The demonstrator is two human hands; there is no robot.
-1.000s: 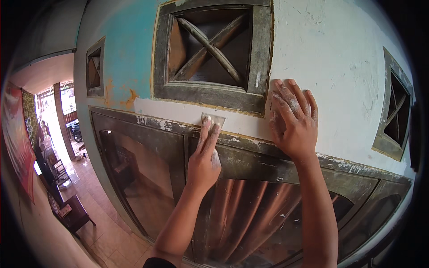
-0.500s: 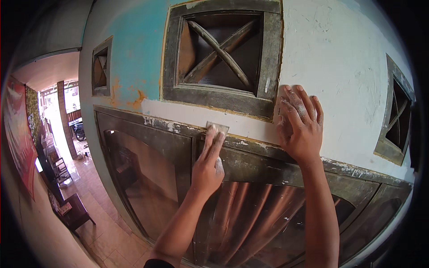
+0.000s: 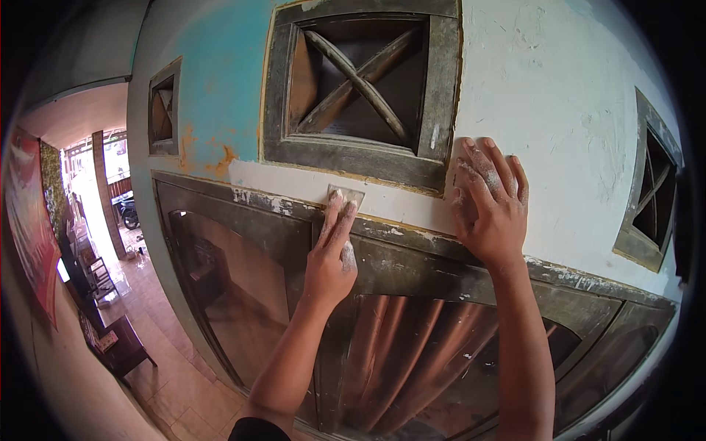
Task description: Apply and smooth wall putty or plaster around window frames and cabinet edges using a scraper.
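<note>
My left hand (image 3: 332, 261) pinches a small flat grey plate (image 3: 354, 194), two dusty fingertips lying along it. The plate's wide edge meets the white-coated strip (image 3: 393, 205) of wall, between the upper vent frame and the wooden frame below. White smears mark the fingers and thumb. My right hand (image 3: 494, 202) rests spread against the white wall (image 3: 548, 140), just right of the vent frame's lower corner, with white residue on its fingers. The dark wooden vent frame (image 3: 353, 163) holds two crossed bars (image 3: 360, 81).
Below are large glazed wooden panels (image 3: 243, 213), one with a brown curtain (image 3: 419, 353) behind it. Turquoise paint (image 3: 224, 81) with rusty stains remains at upper left. Smaller vents (image 3: 163, 110) flank the middle one. On the left, a passage with a dark table (image 3: 129, 345) leads to daylight.
My left hand and the plate have slid slightly left and up along the white strip. The right hand stays at the same spot on the wall; the whole view has shifted a little.
</note>
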